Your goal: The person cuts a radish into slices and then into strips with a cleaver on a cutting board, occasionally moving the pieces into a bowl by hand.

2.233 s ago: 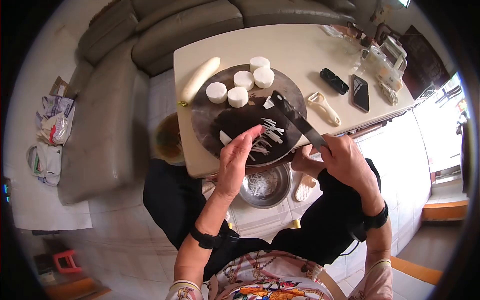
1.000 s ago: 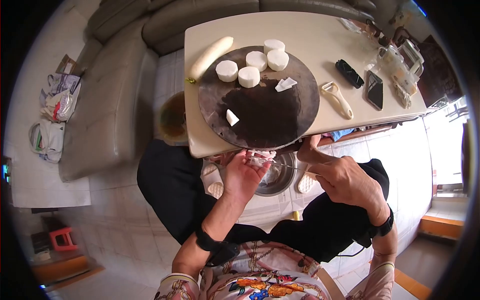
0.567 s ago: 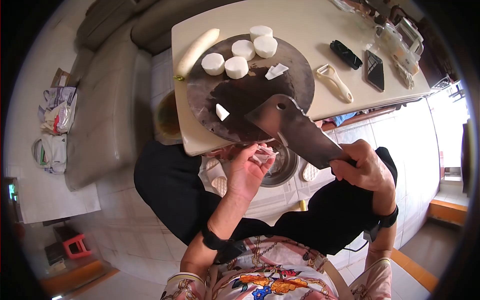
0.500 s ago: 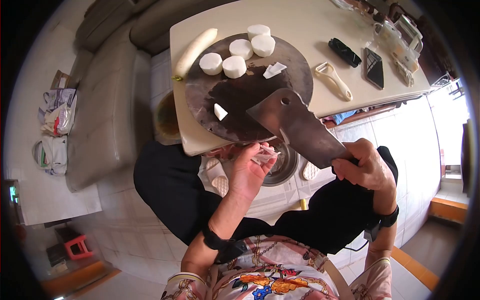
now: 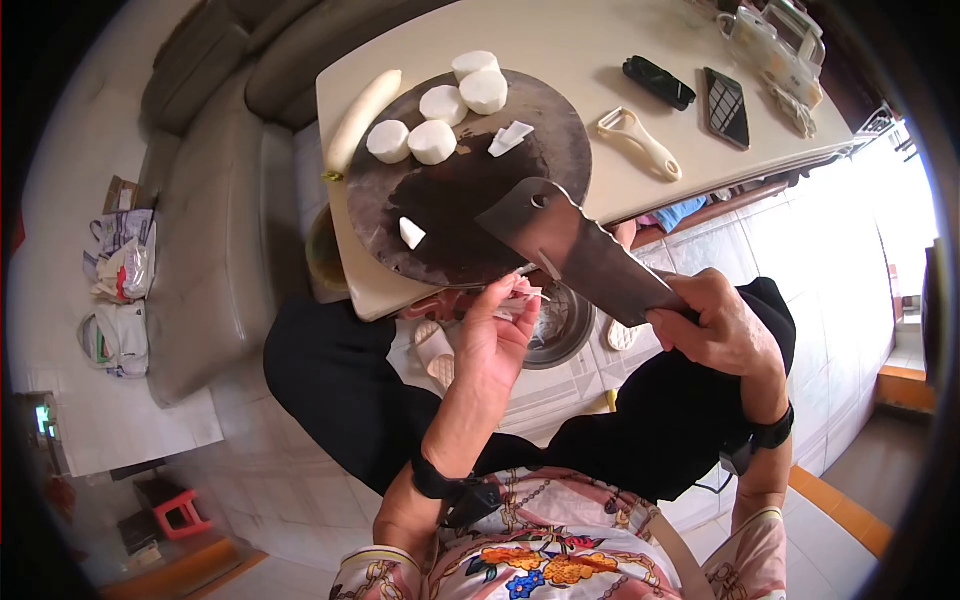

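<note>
My right hand (image 5: 712, 328) grips the handle of a broad cleaver (image 5: 572, 250), its blade raised flat over the near edge of the round dark cutting board (image 5: 460, 200). My left hand (image 5: 492, 335) is cupped below the table edge with white radish strips (image 5: 522, 297) at its fingertips, just above a metal bowl (image 5: 562, 330) on the floor. On the board lie several thick white radish rounds (image 5: 434, 141), a small wedge (image 5: 411, 233) and a few thin slices (image 5: 509, 138). A whole white radish (image 5: 358, 108) lies beside the board.
On the cream table (image 5: 580, 40) lie a peeler (image 5: 640, 143), a black case (image 5: 658, 82) and a phone (image 5: 726, 106). A grey sofa (image 5: 215, 210) stands to the left, bags (image 5: 115, 290) on the floor beyond it. A red stool (image 5: 180, 512) is at lower left.
The strips that lay on the board were swept off its near edge into my left hand over the bowl. The cleaver then rose, blade flat, above the board's edge.
</note>
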`<state>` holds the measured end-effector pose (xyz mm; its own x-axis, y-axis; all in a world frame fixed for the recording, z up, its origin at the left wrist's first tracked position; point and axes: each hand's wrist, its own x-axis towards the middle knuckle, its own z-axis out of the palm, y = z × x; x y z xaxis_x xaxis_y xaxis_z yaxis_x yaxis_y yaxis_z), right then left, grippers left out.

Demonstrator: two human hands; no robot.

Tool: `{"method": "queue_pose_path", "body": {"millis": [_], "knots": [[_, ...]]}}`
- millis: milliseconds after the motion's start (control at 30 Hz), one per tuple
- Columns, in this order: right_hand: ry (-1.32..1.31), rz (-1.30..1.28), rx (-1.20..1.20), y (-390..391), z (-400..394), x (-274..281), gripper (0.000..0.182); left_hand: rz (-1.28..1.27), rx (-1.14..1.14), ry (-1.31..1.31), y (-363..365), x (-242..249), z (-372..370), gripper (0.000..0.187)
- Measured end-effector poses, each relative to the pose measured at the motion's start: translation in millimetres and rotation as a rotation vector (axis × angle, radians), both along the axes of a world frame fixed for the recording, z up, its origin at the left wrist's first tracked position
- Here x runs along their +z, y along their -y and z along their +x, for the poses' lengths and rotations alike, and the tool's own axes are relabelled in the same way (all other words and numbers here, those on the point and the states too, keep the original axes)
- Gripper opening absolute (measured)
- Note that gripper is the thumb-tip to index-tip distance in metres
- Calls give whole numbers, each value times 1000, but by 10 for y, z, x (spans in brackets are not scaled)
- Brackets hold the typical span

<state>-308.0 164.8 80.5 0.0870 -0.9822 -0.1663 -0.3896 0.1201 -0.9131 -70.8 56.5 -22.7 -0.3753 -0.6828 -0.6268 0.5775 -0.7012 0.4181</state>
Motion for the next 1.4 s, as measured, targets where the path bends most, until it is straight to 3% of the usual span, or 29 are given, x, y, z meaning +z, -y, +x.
{"method": "queue_pose_path", "body": {"millis": [433,700,867,1067,1133,1167,1200,1300,1400], "knots": [[-168,-96,60,-100,1,-212,14,-85,-200,-209,-162,-26,-42,14],[-262,-173,33,-130,108,-373,9,-223,-206,-129,-184,-131,-65,14],[-287,-190,57,-129,128,-385,23,-290,-244,-76,-138,-173,-61,14],[-276,-232,46,-136,111,-357,13,-301,-234,-28,-106,-296,-46,15],[-222,-155,12,-130,89,-314,6,-230,-191,166,-97,-373,-74,16],[-242,-329,-10,-118,72,-426,12,-204,-224,196,-64,-530,-57,18],[-231,-322,-29,-105,74,-398,8,-196,-234,203,-34,-726,-16,18],[-164,-324,-83,-115,79,-418,6,-317,-523,467,34,-1207,62,27],[-186,-275,-72,-114,85,-441,9,-338,-554,601,49,-1536,129,37]]}}
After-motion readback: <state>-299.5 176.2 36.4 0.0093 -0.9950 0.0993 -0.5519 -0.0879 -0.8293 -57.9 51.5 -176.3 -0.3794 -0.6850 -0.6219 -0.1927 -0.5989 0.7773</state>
